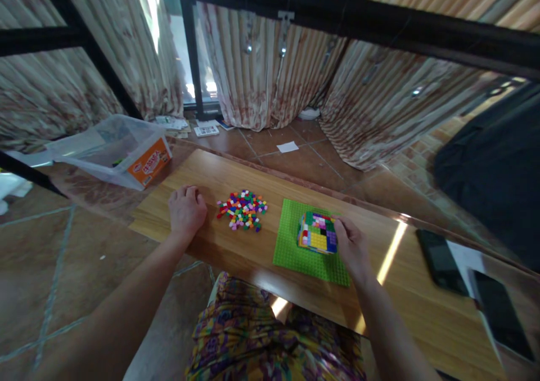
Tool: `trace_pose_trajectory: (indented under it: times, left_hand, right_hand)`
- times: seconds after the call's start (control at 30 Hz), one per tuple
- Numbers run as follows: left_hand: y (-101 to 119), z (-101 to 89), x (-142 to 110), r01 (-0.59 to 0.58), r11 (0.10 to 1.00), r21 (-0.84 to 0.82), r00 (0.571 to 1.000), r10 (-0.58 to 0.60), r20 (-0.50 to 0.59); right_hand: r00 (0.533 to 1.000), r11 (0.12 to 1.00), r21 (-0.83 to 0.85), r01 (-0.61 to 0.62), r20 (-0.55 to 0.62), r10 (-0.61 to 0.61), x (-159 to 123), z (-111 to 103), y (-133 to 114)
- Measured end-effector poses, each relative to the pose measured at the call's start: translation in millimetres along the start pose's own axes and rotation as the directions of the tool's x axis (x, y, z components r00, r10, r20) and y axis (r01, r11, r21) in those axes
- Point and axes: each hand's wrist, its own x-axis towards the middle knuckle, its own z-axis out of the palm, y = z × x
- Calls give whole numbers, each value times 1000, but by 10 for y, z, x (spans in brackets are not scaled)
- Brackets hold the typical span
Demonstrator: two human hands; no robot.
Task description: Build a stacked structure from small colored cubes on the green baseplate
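Right hand (353, 247) meets brick block (318, 234) at three o'clock, apparently steadying it; left hand (188, 210) rests nine o'clock of loose bricks (243, 207), seemingly kept reachable; either grip: cannot tell.

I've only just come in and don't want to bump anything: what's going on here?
A person sits at a wooden table with toy bricks. Their right hand has its fingers at the right side of a multicoloured block, which is over a green baseplate; how firmly they grip is unclear. The left hand rests on the table, left of a loose pile of small bricks. A clear tub is beyond the table's left end.
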Motion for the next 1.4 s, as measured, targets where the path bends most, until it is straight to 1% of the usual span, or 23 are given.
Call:
trace_pose_trajectory:
  times: [0.13, 0.2, 0.27, 0.3, 0.33, 0.37, 0.4, 0.47, 0.53, 0.63, 0.7, 0.77, 0.87, 1.0, 1.13, 1.27, 1.33, 1.4]
  left_hand:
    - [28, -19, -12, 8, 1000, 21, 1000, -9, 10]
    - [41, -25, -16, 18, 999, 33, 1000, -18, 18]
    - [49, -29, -18, 22, 999, 38, 999, -23, 26]
    - [51, -30, -20, 21, 999, 37, 999, -22, 28]
    - [51, -31, -21, 20, 999, 35, 999, -21, 28]
    - [51, -32, -23, 19, 999, 31, 999, -20, 26]
    - [50, -32, -25, 19, 999, 27, 1000, -20, 23]
    - [48, -34, -29, 20, 1000, 17, 1000, -20, 17]
    - [47, -36, -33, 17, 1000, 7, 1000, -17, 17]
    - [48, -35, -37, 11, 1000, 3, 1000, -11, 23]
    - [48, -32, -38, 12, 1000, 5, 1000, -12, 23]
    - [47, -28, -38, 14, 1000, 5, 1000, -14, 23]
    - [43, -26, -36, 18, 1000, 9, 999, -18, 29]
    - [45, -31, -35, 32, 999, -10, 999, -32, 39]
    - [51, -37, -37, 27, 999, -26, 999, -26, 36]
    - [51, -38, -39, 24, 1000, -7, 999, -24, 34]
    - [48, -34, -39, 27, 1000, -4, 999, -27, 31]
    - [44, -31, -39, 30, 1000, -7, 999, -30, 30]
  right_hand:
    - [1000, 998, -65, -18, 3, 18, -121, -36, 103]
    - [1000, 988, -155, 12, -19, -15, -165, -63, 85]
    - [988, 956, -281, 86, -102, -119, -211, -62, -28]
    - [971, 934, -333, 131, -147, -189, -240, -39, -123]
    - [946, 912, -367, 181, -191, -264, -276, 6, -237]
    - [932, 906, -355, 230, -188, -310, -318, 74, -363]
    - [929, 905, -314, 286, -142, -343, -366, 168, -490]
    - [918, 898, -201, 393, 35, -394, -467, 417, -711]
    - [902, 900, -132, 415, 190, -388, -554, 705, -840]
    - [901, 900, -186, 394, 270, -339, -616, 1075, -861]
    - [908, 885, -266, 381, 287, -304, -613, 1234, -824]
    - [917, 863, -349, 364, 294, -268, -591, 1326, -795]
    - [930, 834, -435, 339, 286, -229, -553, 1389, -788]
    - [938, 833, -448, 325, 269, -221, -521, 1407, -769]
    - [925, 856, -378, 352, 279, -257, -495, 1365, -705]
    - [917, 905, -240, 352, 280, -283, -467, 1292, -656]
    - [919, 922, -179, 342, 266, -290, -453, 1265, -646]
    - [928, 931, -166, 327, 243, -282, -443, 1249, -644]
